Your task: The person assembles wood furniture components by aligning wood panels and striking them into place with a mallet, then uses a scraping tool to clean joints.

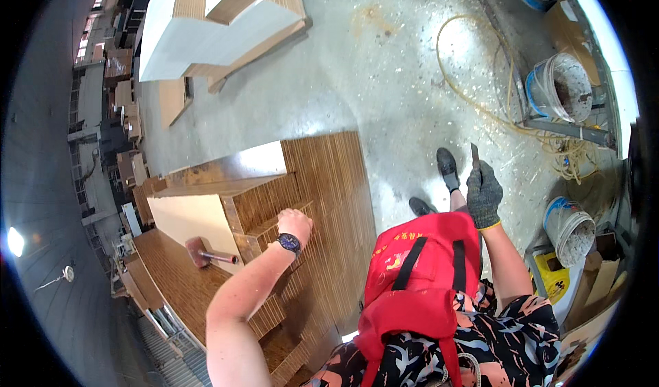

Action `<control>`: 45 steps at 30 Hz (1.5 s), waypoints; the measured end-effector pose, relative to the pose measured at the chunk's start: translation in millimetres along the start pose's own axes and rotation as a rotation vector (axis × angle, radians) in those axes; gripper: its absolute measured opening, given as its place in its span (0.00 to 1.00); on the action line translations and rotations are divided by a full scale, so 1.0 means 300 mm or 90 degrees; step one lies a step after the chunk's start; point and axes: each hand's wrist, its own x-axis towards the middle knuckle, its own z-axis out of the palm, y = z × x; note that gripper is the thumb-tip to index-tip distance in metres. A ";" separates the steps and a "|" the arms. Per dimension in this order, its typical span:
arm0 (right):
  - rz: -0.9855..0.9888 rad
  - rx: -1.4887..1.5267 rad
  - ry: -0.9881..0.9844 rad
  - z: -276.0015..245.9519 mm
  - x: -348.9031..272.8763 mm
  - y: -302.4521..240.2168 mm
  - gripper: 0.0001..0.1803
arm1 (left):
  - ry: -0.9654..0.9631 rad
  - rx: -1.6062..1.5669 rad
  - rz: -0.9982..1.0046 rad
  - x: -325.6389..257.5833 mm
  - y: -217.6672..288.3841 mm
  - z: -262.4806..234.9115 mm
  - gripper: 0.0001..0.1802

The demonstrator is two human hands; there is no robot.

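My left hand (pixel 295 223), bare with a dark wristwatch, rests on the stepped edge of a stack of brown wood-grain panels (pixel 329 181); its fingers curl down out of sight. My right hand (pixel 484 193), in a grey knit glove, is raised over the concrete floor and grips a small flat dark tool (pixel 474 154) that points upward. A hammer with a reddish block head (pixel 206 253) lies on a pale board (pixel 189 219) just left of my left wrist.
A pile of white and wood-edged panels (pixel 220 23) stands at the far left. A yellow hose (pixel 480 78) loops over the dusty floor. Dirty buckets sit at the right (pixel 559 85) (pixel 570 229). My shoes (pixel 447 167) stand beside the stack.
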 end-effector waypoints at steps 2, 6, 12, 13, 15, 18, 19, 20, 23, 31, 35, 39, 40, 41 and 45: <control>-0.014 -0.038 0.036 -0.021 -0.005 0.048 0.12 | -0.025 0.056 0.080 0.006 -0.010 -0.125 0.11; 0.038 -0.003 -0.007 -0.076 -0.038 0.098 0.12 | -0.016 -0.138 -0.008 0.131 0.039 -0.048 0.10; 0.049 0.053 -0.023 -0.174 -0.072 0.027 0.12 | -0.040 -0.181 -0.031 0.159 0.071 -0.088 0.10; 0.031 0.049 -0.013 -0.157 -0.076 0.039 0.11 | -0.028 -0.175 -0.046 0.137 0.062 -0.095 0.10; 0.018 0.085 -0.021 -0.129 -0.063 0.039 0.10 | -0.011 -0.165 -0.080 0.079 0.044 -0.101 0.12; 0.017 0.157 -0.056 -0.099 -0.011 -0.005 0.09 | 0.016 -0.249 -0.196 -0.025 -0.031 -0.178 0.10; 0.016 0.134 -0.061 -0.087 0.012 -0.034 0.09 | 0.025 -0.264 -0.226 -0.047 -0.051 -0.196 0.10; -0.001 0.129 -0.060 -0.068 0.033 -0.054 0.09 | 0.051 -0.243 -0.229 -0.089 -0.064 -0.213 0.09; -0.037 0.126 -0.093 -0.004 0.080 -0.097 0.10 | 0.061 -0.223 -0.254 -0.179 -0.095 -0.237 0.10; -0.064 0.215 -0.127 -0.028 0.144 -0.215 0.11 | -0.018 -0.246 -0.140 -0.024 -0.007 -0.160 0.12; 0.093 0.294 -0.116 -0.099 0.145 -0.043 0.10 | 0.048 -0.277 -0.117 0.126 0.080 -0.049 0.12; 0.141 0.315 -0.126 -0.166 0.161 0.033 0.09 | -0.015 -0.294 -0.080 0.109 0.073 -0.074 0.15; 0.149 0.339 -0.139 -0.170 0.173 0.054 0.09 | -0.010 -0.308 -0.091 0.093 0.070 -0.079 0.15; 0.150 0.333 -0.144 -0.163 0.186 0.040 0.09 | -0.005 -0.316 -0.103 0.077 0.050 -0.088 0.15; 0.095 0.319 -0.187 -0.090 0.242 -0.065 0.10 | -0.022 -0.281 -0.168 -0.103 -0.075 -0.237 0.14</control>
